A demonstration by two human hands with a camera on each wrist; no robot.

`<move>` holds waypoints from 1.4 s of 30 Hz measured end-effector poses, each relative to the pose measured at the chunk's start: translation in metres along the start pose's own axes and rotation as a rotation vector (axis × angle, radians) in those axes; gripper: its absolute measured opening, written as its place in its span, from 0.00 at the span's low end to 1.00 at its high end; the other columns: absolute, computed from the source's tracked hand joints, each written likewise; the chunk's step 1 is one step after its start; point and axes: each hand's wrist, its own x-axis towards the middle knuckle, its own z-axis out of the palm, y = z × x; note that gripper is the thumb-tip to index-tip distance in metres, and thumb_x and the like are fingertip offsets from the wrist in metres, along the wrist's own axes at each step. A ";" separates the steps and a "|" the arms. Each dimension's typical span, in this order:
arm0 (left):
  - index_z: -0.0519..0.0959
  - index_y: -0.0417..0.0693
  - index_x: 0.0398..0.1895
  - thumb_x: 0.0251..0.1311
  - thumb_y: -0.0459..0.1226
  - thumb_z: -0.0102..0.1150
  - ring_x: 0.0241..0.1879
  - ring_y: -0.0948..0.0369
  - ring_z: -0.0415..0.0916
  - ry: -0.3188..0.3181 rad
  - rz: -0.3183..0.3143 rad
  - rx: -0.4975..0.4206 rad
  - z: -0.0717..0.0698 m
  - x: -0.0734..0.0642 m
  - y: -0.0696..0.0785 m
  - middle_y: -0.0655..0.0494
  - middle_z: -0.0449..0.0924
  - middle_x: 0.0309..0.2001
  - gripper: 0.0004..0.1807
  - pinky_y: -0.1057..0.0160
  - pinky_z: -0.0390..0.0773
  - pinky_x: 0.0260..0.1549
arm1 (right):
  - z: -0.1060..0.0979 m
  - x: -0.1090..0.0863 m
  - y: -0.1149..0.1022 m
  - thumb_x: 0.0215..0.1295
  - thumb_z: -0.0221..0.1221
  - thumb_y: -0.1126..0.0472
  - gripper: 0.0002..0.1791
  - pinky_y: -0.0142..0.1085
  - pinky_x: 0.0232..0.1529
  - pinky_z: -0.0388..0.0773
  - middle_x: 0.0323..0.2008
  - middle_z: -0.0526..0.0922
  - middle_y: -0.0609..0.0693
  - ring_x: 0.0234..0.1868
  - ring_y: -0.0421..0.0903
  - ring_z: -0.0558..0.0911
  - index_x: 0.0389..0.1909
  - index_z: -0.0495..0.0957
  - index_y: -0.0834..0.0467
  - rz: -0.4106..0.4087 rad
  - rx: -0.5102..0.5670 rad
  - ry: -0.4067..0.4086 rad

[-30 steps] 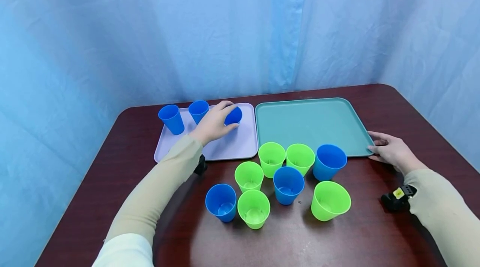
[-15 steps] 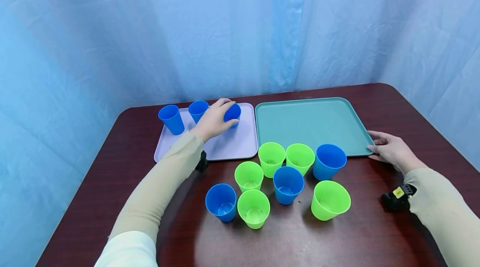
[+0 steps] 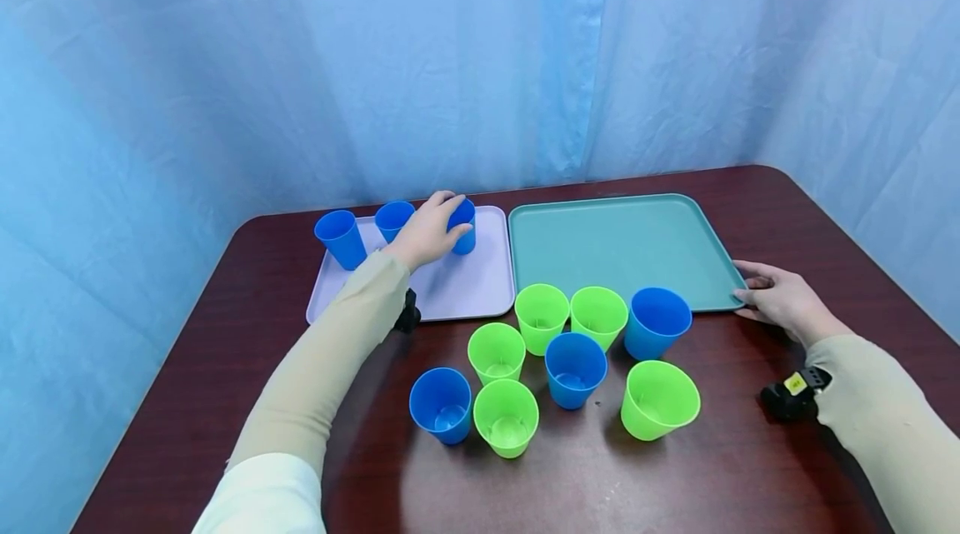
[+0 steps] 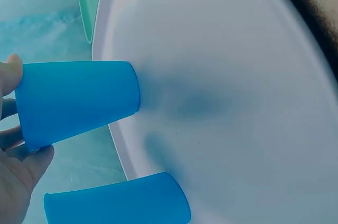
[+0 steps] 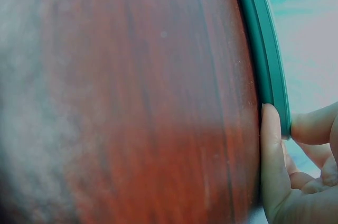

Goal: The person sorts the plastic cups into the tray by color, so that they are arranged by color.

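In the head view my left hand point(image 3: 426, 234) grips a blue cup point(image 3: 465, 227) near its rim, over the back of the lilac tray point(image 3: 480, 292). The left wrist view has the thumb and fingers round the rim of this upright cup point(image 4: 79, 102); whether its base touches the tray I cannot tell. A second blue cup point(image 3: 393, 217) and a third blue cup point(image 3: 341, 239) stand to the left on that tray. My right hand point(image 3: 783, 301) pinches the near right corner of the teal tray point(image 3: 622, 251); in the right wrist view, thumb and finger sit either side of its rim point(image 5: 272, 76).
Several green cups point(image 3: 506, 419) stand in front of the trays on the dark wooden table point(image 3: 375, 476), mixed with a blue cup point(image 3: 441, 405), another blue cup point(image 3: 575, 369) and one more point(image 3: 657, 322). A light blue curtain point(image 3: 450, 59) hangs behind the table.
My left hand has carried the blue cup backward and slightly left over the lilac tray. The right hand keeps its hold on the teal tray's corner.
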 end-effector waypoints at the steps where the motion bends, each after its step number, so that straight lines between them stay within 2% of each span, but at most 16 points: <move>1: 0.57 0.44 0.72 0.68 0.46 0.49 0.68 0.49 0.60 -0.007 -0.005 0.006 0.000 0.001 0.000 0.44 0.56 0.70 0.32 0.52 0.63 0.65 | 0.000 0.000 0.000 0.71 0.47 0.66 0.34 0.30 0.35 0.82 0.57 0.57 0.75 0.29 0.26 0.76 0.72 0.44 0.66 0.001 0.000 0.001; 11: 0.53 0.47 0.74 0.71 0.48 0.42 0.74 0.50 0.46 -0.064 -0.030 0.042 0.001 0.006 0.000 0.46 0.48 0.74 0.32 0.50 0.53 0.69 | 0.002 0.000 0.000 0.71 0.47 0.66 0.33 0.30 0.35 0.82 0.57 0.57 0.75 0.29 0.26 0.75 0.72 0.44 0.66 -0.001 -0.008 0.006; 20: 0.50 0.50 0.75 0.70 0.49 0.45 0.75 0.49 0.37 -0.096 -0.036 0.063 -0.001 0.005 -0.001 0.47 0.44 0.75 0.34 0.47 0.50 0.70 | 0.002 0.001 0.000 0.71 0.48 0.66 0.34 0.30 0.36 0.82 0.58 0.56 0.75 0.30 0.27 0.75 0.72 0.44 0.66 -0.004 -0.002 -0.002; 33: 0.49 0.51 0.75 0.69 0.49 0.47 0.74 0.49 0.43 -0.054 -0.023 0.034 -0.005 0.002 0.001 0.44 0.46 0.74 0.36 0.47 0.54 0.69 | 0.002 0.002 0.001 0.71 0.48 0.65 0.34 0.30 0.35 0.82 0.58 0.57 0.75 0.30 0.27 0.76 0.72 0.44 0.66 0.004 0.001 0.004; 42: 0.51 0.51 0.74 0.68 0.49 0.48 0.73 0.48 0.45 -0.010 0.003 0.031 -0.022 -0.005 0.007 0.45 0.48 0.73 0.35 0.45 0.55 0.68 | 0.001 0.002 0.001 0.71 0.48 0.65 0.34 0.30 0.36 0.82 0.58 0.57 0.75 0.30 0.27 0.76 0.72 0.44 0.66 0.003 -0.001 0.002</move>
